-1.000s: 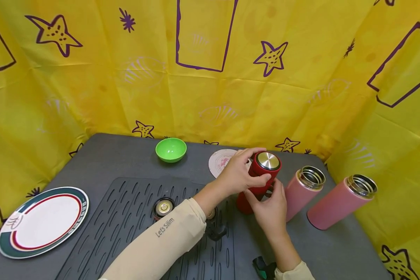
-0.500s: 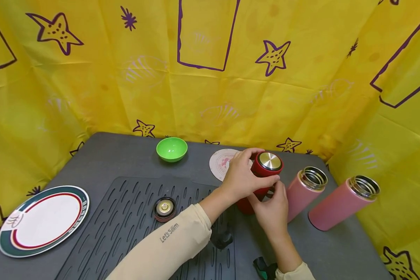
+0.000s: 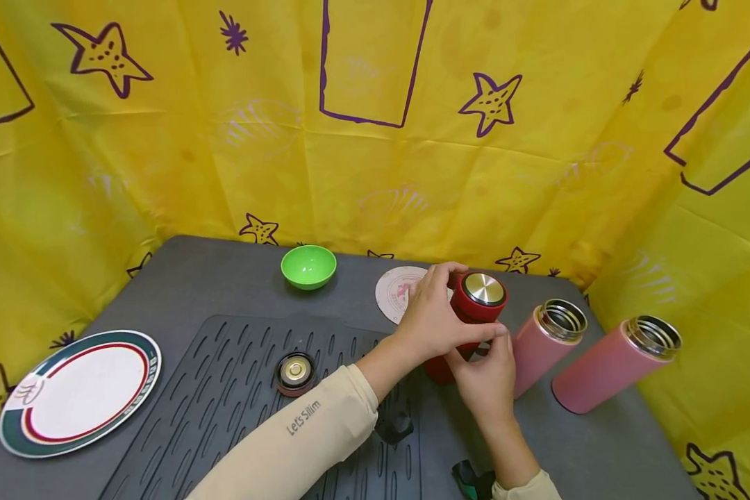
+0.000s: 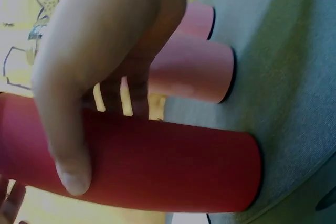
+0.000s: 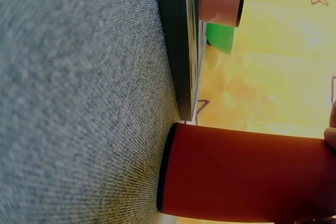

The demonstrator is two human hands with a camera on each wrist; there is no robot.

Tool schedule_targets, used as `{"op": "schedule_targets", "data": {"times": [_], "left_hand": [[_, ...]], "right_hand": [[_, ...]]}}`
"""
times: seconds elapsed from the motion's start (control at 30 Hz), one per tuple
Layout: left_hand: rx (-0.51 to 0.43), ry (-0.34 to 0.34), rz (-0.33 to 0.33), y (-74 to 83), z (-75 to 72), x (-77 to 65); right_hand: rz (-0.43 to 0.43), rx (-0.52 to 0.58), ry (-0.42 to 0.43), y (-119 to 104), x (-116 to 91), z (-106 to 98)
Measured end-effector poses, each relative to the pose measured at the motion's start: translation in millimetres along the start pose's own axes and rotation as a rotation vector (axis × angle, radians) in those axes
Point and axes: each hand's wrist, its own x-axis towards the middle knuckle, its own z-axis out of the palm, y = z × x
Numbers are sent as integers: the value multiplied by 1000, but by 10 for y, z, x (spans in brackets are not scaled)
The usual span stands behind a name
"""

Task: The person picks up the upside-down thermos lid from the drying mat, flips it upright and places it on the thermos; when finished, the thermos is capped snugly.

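Note:
A red thermos flask with a silver disc on top stands on the dark table. My left hand grips its upper part, fingers round the far side and thumb across the front. Lower down, my right hand holds the body, its thumb and fingers on either side. In the left wrist view the right hand presses its thumb along the red flask. The right wrist view shows the flask's lower body with its black base at the table; a fingertip touches it at the edge.
Two lidless pink flasks stand close on the right. An upturned lid lies on the ribbed mat. Behind are a green bowl and a round coaster; an oval plate lies left.
My left thumb has slid rightward across the flask's front, toward the right hand, while its far fingers shifted slightly left. My left sleeve now covers a second lid on the mat.

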Motion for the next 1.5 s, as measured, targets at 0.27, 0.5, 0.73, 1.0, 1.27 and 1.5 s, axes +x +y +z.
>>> {"op": "schedule_targets", "data": {"times": [0.27,0.5,0.73,1.0,1.27,1.5], "left_hand": [[19,100,40,-5,24,-27],[-137,-55,-20,-118,-65,18],[-152,-98,-10,-102,-29,11],[-22,89,-26,74,111,-30],[-40,99,-19,32,7,-7],[-102,-27,-39,-80,-72,67]], "right_hand": [[35,-18,-12,-15,1,-31],[84,-52,-55,-5,-3,-54],[66,-42,-41,8,-8,-46],[19,-31,-14,19,3,-48],[19,-47,-33,-13,25,-45],[29,-82,-30,-22,29,-54]]}}
